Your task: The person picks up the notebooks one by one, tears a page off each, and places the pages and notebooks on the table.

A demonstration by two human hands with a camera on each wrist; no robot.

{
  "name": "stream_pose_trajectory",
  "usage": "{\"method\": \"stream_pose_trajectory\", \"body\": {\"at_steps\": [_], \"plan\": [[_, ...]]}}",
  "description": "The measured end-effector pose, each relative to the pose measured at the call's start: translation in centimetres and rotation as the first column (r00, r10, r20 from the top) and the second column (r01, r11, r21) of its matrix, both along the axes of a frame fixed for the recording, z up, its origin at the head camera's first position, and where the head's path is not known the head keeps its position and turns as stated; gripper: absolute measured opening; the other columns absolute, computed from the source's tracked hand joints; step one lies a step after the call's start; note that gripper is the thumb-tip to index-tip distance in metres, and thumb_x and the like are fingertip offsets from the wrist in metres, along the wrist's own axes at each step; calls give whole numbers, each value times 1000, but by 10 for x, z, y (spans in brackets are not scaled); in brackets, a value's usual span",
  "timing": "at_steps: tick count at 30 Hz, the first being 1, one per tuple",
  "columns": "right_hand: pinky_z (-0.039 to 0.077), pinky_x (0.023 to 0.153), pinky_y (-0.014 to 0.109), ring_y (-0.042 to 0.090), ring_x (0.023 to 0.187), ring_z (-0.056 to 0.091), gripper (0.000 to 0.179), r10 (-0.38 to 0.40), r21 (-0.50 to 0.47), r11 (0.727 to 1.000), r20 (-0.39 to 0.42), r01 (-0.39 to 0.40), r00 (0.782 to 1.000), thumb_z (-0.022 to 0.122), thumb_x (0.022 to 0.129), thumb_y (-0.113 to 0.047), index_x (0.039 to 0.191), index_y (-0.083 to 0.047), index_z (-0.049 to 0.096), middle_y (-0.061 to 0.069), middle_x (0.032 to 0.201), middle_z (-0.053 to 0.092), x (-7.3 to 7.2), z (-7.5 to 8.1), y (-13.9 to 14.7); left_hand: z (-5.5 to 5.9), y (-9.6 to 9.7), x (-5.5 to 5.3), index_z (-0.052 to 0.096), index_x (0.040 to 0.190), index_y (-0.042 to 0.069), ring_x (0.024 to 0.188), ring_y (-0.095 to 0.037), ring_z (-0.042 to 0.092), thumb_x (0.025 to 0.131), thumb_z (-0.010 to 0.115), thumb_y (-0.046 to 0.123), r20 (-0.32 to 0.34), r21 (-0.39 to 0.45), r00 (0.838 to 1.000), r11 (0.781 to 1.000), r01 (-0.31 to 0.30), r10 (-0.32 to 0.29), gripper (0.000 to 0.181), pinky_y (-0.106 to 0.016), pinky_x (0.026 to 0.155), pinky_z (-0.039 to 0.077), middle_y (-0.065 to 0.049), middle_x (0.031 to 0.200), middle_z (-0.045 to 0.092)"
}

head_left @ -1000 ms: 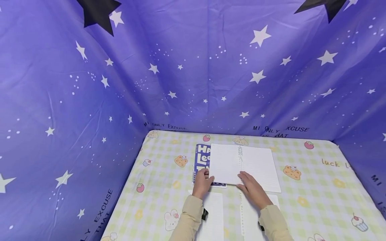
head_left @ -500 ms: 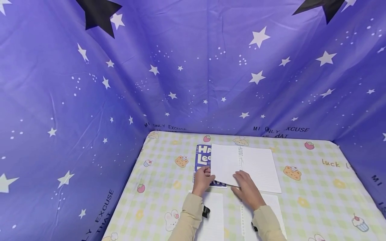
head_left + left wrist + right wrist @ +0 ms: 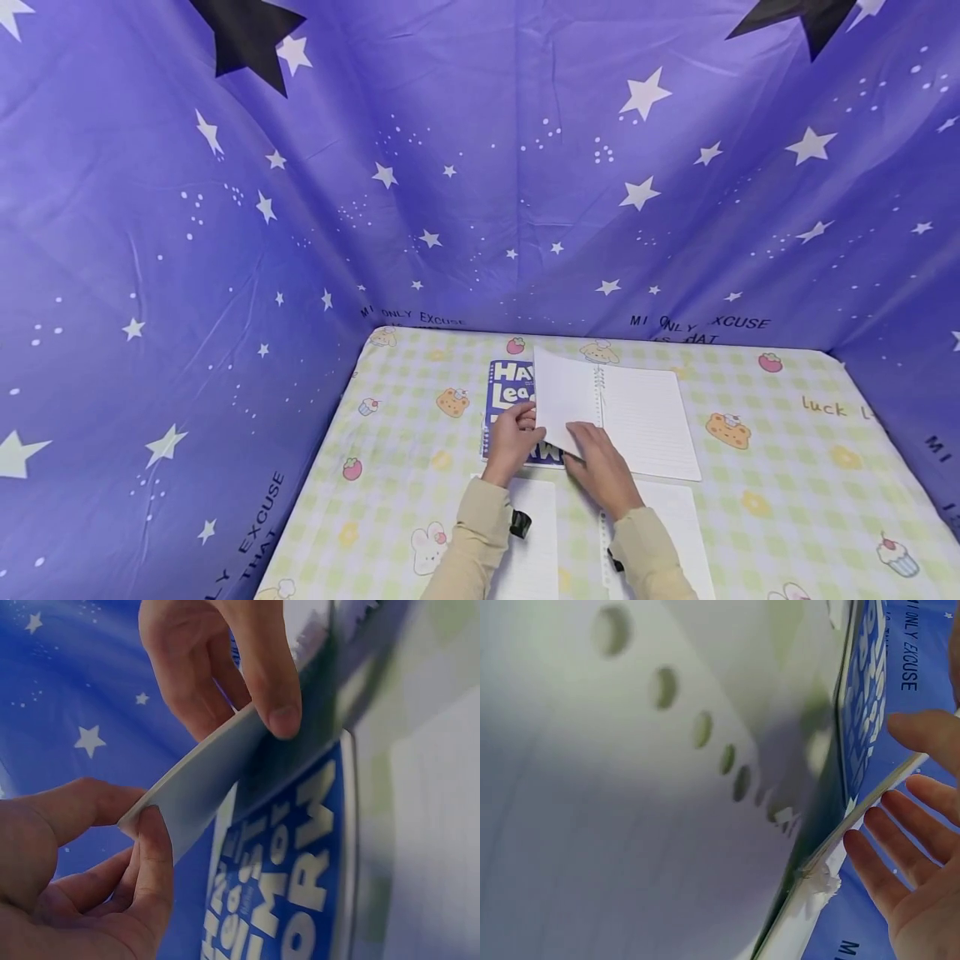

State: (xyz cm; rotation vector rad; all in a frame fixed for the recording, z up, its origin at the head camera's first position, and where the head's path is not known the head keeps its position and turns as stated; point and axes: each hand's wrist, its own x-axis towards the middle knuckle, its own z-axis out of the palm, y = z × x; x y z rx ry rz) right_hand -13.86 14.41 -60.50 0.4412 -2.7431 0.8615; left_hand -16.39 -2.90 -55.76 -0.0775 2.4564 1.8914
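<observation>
A white spiral notebook (image 3: pixel 651 421) lies spread on the table, its left half lifted and bent up from the rings. My left hand (image 3: pixel 512 440) pinches the outer corner of that half between thumb and fingers; the left wrist view shows the lifted stack (image 3: pixel 199 791) between them. My right hand (image 3: pixel 602 468) grips the near edge of the same half, thumb on the underside and fingers over the pages. Below lies a blue notebook cover (image 3: pixel 512 393) with large white lettering, partly hidden by the lifted half and my left hand.
Two loose lined sheets lie nearer me, a left sheet (image 3: pixel 536 542) and a right sheet (image 3: pixel 681 533) with punched holes along its left edge. My sleeves partly cover both. A checked cartoon tablecloth (image 3: pixel 405 433) covers the table, and a purple starry curtain (image 3: pixel 480 208) surrounds it.
The notebook's left half has risen and bent further to the right, showing more blue cover. My left hand moved slightly up and right with it; my right hand slid left along the near edge.
</observation>
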Motion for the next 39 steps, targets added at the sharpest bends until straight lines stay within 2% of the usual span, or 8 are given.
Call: {"method": "stream_pose_trajectory", "body": {"at_steps": [5,12,19,22,26,31,33,39], "plan": [[49,101,53,36,120,56,55,-23,-17,1000,6,23,1000,78,82,-10,132,0,58,17,128,61,0,5,0,7,7,0,63,125,-5,82,-6,63,77,71,-3,-18,44,999,999,29,-28,49,-15,73,54,-9,100,71],[49,100,53,36,118,57,58,-41,-31,999,-3,40,999,75,81,-4,135,0,56,16,127,61,1,9,2,12,14,1,64,124,-5,89,-16,68,77,72,-2,-69,52,996,997,60,-56,48,-18,77,55,-15,105,71],[47,102,53,36,120,56,61,-55,-64,996,14,56,998,74,82,-1,139,0,51,17,131,58,4,14,4,18,25,3,66,123,-1,94,-17,68,77,73,0,-76,84,994,993,81,-74,46,-17,78,55,-12,110,71],[48,102,52,36,119,57,63,-54,-92,994,-12,53,998,74,82,0,140,0,50,18,130,57,5,16,4,19,30,3,64,125,-2,99,-23,69,79,71,-2,-75,149,992,983,108,-98,47,-17,79,57,-15,118,69],[50,99,51,36,114,59,66,-58,-121,991,-62,51,996,74,81,2,141,1,48,20,130,57,6,19,5,21,35,4,61,127,-4,104,-28,69,80,69,-4,-81,220,989,965,140,-125,48,-21,81,59,-18,120,68],[56,90,48,36,107,63,67,-72,-157,986,-66,61,995,72,81,5,142,1,45,20,131,55,9,25,6,22,42,5,60,130,-3,108,-30,67,82,69,-1,-81,241,986,957,164,-149,49,-20,84,58,-18,120,67],[57,88,46,36,109,62,67,-75,-173,983,-66,62,995,71,81,7,143,2,45,19,131,55,9,27,7,23,44,6,59,130,-4,110,-32,66,82,68,-1,-90,252,982,951,181,-163,49,-19,85,57,-19,120,67],[60,83,42,34,112,60,69,-75,-219,974,-84,55,994,69,79,12,143,3,43,21,127,54,10,33,10,23,51,6,57,131,-7,111,-40,64,85,68,-2,-141,308,967,919,247,-213,49,-23,86,58,-24,120,65]]}}
